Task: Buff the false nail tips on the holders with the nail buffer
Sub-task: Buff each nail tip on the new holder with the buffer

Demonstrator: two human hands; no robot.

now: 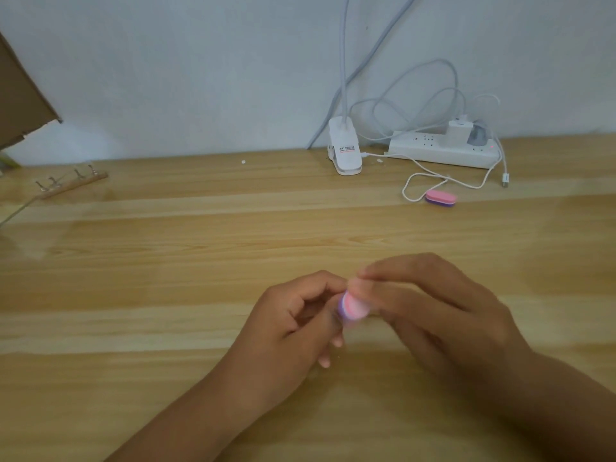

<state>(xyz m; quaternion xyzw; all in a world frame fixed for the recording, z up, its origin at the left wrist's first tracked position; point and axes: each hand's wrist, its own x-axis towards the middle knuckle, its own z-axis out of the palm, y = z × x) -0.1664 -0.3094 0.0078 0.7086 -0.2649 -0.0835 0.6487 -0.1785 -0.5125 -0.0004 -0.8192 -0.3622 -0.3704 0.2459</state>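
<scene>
Two bare hands meet low in the middle of the view, just above a pale wooden table (166,261). The right hand (433,315) pinches a small pink and purple nail buffer (355,306) between thumb and fingertips; the buffer is blurred and sits right where the two hands touch. The left hand (293,325) has its fingers curled inward, thumb and forefinger drawn together against the buffer, but whatever may be pinched there is hidden, so its grasp cannot be told. Both forearms reach in from the bottom edge. Well apart from the hands, toward the far right of the table, a second buffer (440,197) of the same colours lies flat beside a loop of white cable (466,185). Behind it, against the wall, are a white power strip (440,150) with a charger (458,131) plugged in, and a white clip-on lamp base (345,151). At the far left a wooden strip (75,184) lies at an angle, carrying a row of small upright metal holders (79,174); they are too small to show whether nail tips sit on them. A piece of brown cardboard (20,95) juts in at the upper left.
</scene>
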